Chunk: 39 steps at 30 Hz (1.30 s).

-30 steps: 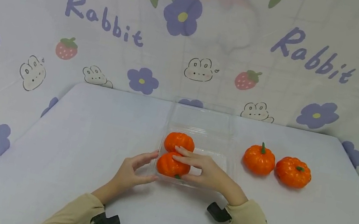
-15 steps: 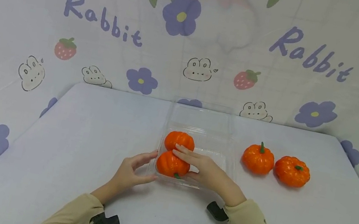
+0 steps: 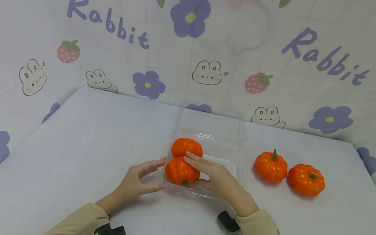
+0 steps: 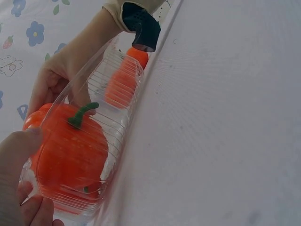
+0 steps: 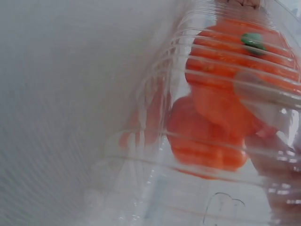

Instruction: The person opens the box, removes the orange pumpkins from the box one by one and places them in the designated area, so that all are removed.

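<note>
A clear plastic clamshell box (image 3: 222, 165) stands with its lid raised at the back. Two orange toy pumpkins sit along its left side, a rear pumpkin (image 3: 184, 147) and a front pumpkin (image 3: 180, 171) whose green stem faces the near wall. My right hand (image 3: 220, 182) reaches over the near side and holds the front pumpkin, fingers across its top and thumb low at its right. At the box's left front corner, my left hand (image 3: 137, 180) grips the wall. The left wrist view shows the left thumb (image 4: 21, 146) lying at the rim beside the front pumpkin (image 4: 70, 150).
To the right of the box, two more toy pumpkins rest side by side on the white table, one with an upright stem (image 3: 270, 168) and a flatter one (image 3: 306, 180). A white cloth (image 3: 108, 53) printed with flowers and rabbits hangs behind and at the sides.
My right hand's thumb has slid lower and closer in beside the front pumpkin, and that pumpkin has shifted very slightly. The left hand and the box have stayed in place.
</note>
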Each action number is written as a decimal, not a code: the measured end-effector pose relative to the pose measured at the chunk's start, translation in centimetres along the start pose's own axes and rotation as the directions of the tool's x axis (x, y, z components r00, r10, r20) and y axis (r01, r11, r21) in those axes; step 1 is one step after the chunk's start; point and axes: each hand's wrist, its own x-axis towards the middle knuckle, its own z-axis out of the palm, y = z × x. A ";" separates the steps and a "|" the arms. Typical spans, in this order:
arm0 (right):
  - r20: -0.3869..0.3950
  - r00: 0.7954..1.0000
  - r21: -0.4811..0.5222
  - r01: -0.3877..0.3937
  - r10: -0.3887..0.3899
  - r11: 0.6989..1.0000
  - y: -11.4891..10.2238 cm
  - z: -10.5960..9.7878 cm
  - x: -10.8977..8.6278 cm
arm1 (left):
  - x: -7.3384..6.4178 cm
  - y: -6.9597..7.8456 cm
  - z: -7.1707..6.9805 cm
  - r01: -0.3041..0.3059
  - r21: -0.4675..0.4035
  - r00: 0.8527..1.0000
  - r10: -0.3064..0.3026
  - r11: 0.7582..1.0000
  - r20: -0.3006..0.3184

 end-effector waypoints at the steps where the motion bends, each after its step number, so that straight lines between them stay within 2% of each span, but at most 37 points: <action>1: 0.001 1.000 0.001 -0.002 0.002 1.000 0.0 -0.1 0.0 | 0.0 0.0 0.0 0.001 0.001 1.000 -0.001 1.000 0.000; 13: -0.004 0.998 0.054 -0.063 0.063 0.997 0.1 -1.2 0.1 | -0.1 -0.1 0.0 0.007 0.004 1.000 -0.006 1.000 -0.009; 20: 0.000 0.992 0.139 -0.127 0.129 0.982 0.1 -1.4 -0.1 | -0.1 0.0 0.0 0.003 0.005 1.000 -0.003 1.000 -0.009; 26: -0.031 0.991 0.153 -0.127 0.133 0.980 0.0 -1.4 -0.2 | 0.0 0.2 0.0 0.012 -0.011 1.000 -0.012 1.000 -0.003; 29: -0.043 0.988 0.218 -0.134 0.147 0.967 0.0 -1.3 -0.2 | 0.0 0.2 0.0 0.014 -0.020 1.000 -0.015 1.000 -0.001; 33: -0.039 0.982 0.324 -0.164 0.186 0.932 0.0 -1.2 -0.1 | 0.1 0.2 0.0 0.017 -0.022 1.000 -0.017 1.000 0.001; 36: -0.033 0.979 0.353 -0.178 0.203 0.919 -0.2 -1.3 0.1 | 0.1 0.1 0.0 0.014 -0.019 1.000 -0.014 1.000 0.000; 39: -0.034 0.982 0.367 -0.161 0.186 0.916 -0.5 -1.5 0.3 | 0.0 0.2 0.0 0.014 -0.020 1.000 -0.014 1.000 -0.002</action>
